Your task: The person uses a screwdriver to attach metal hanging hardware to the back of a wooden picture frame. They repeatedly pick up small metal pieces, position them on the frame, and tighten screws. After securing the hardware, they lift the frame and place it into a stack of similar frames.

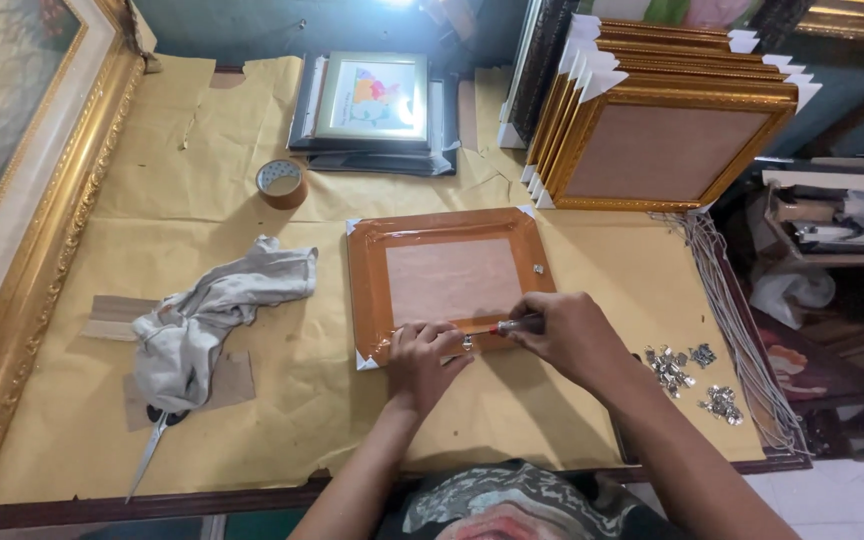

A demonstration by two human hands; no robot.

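Brown-taped picture frame [449,282] lies face down just beyond both hands: left hand [424,360] pins small metal hardware [468,343] on its near rail, right hand [564,335] grips a red-handled screwdriver [512,326], apparently fastening; steady pressure seems needed.

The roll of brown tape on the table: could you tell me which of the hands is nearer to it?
Left. The left hand rests on the frame's near edge, below and right of the roll of tape; the right hand is farther right.

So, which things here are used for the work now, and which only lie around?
In use: frame, screwdriver, left hand, right hand, small metal hanger.

Lying about: grey cloth, tape roll, scissors, stacked gold frames, loose metal clips.
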